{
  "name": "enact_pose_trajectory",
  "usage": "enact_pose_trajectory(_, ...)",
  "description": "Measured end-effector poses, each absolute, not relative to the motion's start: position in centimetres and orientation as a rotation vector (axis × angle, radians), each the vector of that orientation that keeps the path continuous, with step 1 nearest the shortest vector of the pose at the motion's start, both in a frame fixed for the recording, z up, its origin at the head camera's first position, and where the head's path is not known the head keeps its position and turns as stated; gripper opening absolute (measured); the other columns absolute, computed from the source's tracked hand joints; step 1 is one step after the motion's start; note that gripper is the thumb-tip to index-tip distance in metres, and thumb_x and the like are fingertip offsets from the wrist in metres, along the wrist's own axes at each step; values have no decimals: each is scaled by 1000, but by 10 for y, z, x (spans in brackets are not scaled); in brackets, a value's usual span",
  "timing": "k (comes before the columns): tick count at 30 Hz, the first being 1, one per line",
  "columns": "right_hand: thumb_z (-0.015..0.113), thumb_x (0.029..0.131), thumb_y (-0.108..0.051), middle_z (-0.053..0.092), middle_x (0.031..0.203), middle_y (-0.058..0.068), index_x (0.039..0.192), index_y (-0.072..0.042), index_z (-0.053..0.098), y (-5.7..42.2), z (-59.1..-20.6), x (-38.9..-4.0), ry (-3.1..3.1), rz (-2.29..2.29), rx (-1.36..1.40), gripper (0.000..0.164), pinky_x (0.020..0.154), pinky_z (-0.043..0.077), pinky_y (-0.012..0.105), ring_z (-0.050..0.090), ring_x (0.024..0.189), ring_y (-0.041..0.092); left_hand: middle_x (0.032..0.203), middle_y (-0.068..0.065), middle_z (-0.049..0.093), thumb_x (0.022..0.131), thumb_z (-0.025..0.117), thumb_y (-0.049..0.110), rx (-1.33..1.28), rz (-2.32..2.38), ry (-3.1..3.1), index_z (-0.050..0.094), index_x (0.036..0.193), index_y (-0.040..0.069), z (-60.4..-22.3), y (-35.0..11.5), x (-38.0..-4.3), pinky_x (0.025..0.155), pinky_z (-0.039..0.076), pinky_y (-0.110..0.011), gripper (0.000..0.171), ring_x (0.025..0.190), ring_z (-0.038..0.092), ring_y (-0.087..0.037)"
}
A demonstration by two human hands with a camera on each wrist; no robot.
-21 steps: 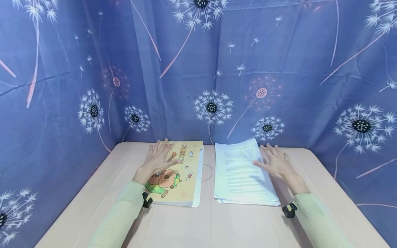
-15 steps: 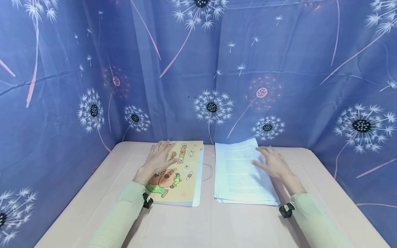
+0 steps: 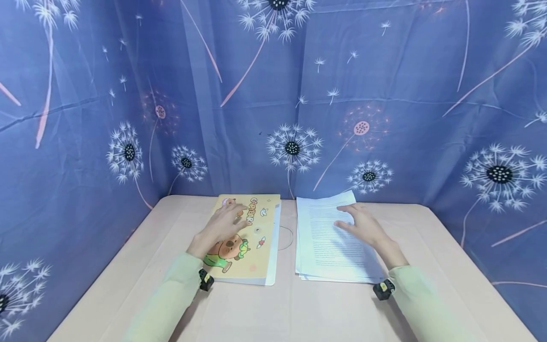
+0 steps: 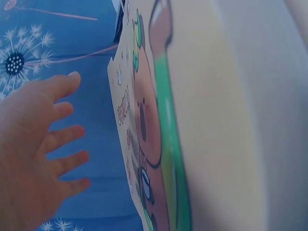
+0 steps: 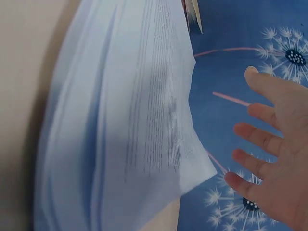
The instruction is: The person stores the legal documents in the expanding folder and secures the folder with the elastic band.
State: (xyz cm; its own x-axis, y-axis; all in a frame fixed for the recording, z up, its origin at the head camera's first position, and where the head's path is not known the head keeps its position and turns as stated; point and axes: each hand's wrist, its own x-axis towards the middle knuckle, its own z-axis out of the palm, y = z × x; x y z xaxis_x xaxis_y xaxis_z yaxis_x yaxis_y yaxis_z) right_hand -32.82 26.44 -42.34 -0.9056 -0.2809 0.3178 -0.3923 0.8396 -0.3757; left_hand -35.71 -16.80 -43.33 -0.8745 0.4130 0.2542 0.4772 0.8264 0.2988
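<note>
A yellow folder (image 3: pixel 256 256) with a cartoon capybara cover lies on the left half of the table, a white edge showing along its right side. Above it hovers my left hand (image 3: pixel 222 223), fingers spread and holding nothing; the left wrist view shows a gap between that hand (image 4: pixel 33 144) and the cover. To the right lies a stack of printed paper sheets (image 3: pixel 325 251), its far right corner lifted a little. Over the sheets is my right hand (image 3: pixel 363 225), fingers extended. In the right wrist view this hand (image 5: pixel 274 149) stands apart from the paper.
The pale tabletop (image 3: pixel 282 313) shows between and in front of the two piles. A thin curved line (image 3: pixel 290 237) marks the table between folder and paper. A blue dandelion-patterned curtain (image 3: pixel 256 118) stands behind and to the sides.
My right hand has moved left, from the paper's right edge to over the sheets. My left hand has shifted slightly towards me and right. Folder and paper stay put.
</note>
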Motion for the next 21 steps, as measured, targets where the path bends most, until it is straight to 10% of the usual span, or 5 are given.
enact_pose_trajectory(21,68,92,-35,59,135,19,137,-6,58,226,-425,-330,-2766,696,623,54,105,40,60,53,124,42,149,-9,50,97,61,40,-695,-654,-2916,51,145,16,-432,-146,-346,115,31,-55,55,138,45,-34)
